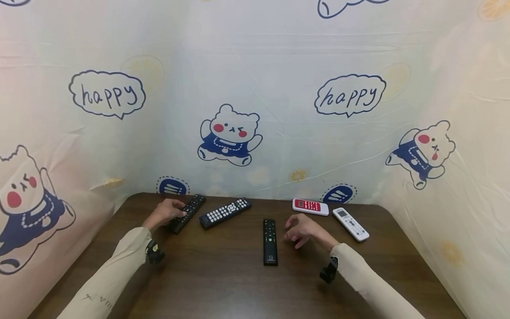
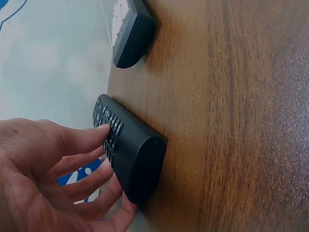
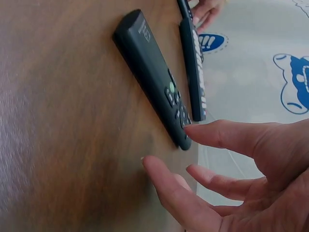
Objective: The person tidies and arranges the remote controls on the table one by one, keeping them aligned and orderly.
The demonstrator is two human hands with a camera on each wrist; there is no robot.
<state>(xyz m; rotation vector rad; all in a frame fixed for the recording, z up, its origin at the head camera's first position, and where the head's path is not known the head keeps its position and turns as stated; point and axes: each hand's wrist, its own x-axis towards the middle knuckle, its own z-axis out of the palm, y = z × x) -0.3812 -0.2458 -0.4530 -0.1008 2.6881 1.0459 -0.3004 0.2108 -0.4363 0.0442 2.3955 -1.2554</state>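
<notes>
On the left of the table, my left hand [image 1: 167, 212] holds a black remote control [image 1: 192, 212], which lies slanted. In the left wrist view the thumb [image 2: 94, 137] is on its button face, with the other fingers along its side. My right hand [image 1: 304, 229] hovers just right of a second black remote control [image 1: 270, 243], its fingers spread and loosely bent around nothing. That remote lies lengthwise in the middle, with a pale green button seen in the right wrist view. Between the two lies a black remote with white buttons [image 1: 225, 213].
A white remote with a red face [image 1: 310, 207] lies by the table's back edge, and a white remote with a small screen [image 1: 350, 224] sits at the far right. Behind the brown wooden table [image 1: 207, 283] hangs a printed curtain [image 1: 279, 57].
</notes>
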